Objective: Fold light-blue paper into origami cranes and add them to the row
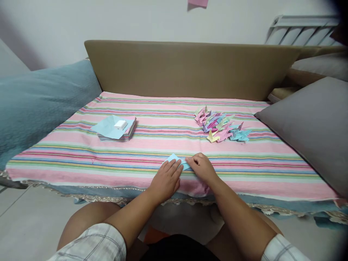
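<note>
A small light-blue paper lies partly folded on the striped cloth near its front edge. My left hand rests flat on the paper's left part, fingers stretched out and together. My right hand presses down on the paper's right end with curled fingertips. A pile of several folded paper cranes in pastel colours lies further back on the right. At the back left sits a stack of coloured paper sheets with a small white block on top.
A teal pillow lies at the left and a grey pillow at the right. A tan headboard runs along the back. My knees are below the bed's front edge.
</note>
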A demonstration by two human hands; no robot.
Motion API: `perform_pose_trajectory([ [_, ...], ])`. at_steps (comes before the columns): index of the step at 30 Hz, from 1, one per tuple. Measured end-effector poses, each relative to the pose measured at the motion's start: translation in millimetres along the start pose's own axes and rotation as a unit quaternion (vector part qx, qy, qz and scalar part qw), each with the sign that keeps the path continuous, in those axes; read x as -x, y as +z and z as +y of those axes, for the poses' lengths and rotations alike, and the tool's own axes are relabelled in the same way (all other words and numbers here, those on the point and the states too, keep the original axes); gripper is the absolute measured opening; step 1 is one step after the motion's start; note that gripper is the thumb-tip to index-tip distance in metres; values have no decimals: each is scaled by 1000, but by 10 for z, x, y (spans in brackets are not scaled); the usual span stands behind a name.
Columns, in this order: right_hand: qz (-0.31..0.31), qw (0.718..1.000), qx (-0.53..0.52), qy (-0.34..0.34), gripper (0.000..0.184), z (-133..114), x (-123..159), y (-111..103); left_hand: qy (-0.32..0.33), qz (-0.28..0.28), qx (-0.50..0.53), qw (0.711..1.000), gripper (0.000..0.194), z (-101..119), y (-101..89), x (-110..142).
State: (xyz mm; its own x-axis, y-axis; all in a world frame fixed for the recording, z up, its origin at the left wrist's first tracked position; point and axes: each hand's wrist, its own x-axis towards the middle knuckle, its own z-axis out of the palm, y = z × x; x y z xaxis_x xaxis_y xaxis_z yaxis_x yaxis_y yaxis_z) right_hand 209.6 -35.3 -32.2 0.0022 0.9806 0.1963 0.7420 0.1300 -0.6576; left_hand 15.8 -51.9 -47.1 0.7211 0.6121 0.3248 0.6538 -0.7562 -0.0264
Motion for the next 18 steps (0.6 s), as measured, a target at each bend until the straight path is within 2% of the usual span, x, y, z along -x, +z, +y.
perform_pose_trajectory([
  [5, 2, 999, 16, 28, 27, -11, -21, 38, 0, -3, -1, 1000, 44, 3, -1, 2],
  [18, 36, 997, 59, 13, 27, 14, 22, 114, -21, 0, 8, 1000, 48, 61, -93, -53],
])
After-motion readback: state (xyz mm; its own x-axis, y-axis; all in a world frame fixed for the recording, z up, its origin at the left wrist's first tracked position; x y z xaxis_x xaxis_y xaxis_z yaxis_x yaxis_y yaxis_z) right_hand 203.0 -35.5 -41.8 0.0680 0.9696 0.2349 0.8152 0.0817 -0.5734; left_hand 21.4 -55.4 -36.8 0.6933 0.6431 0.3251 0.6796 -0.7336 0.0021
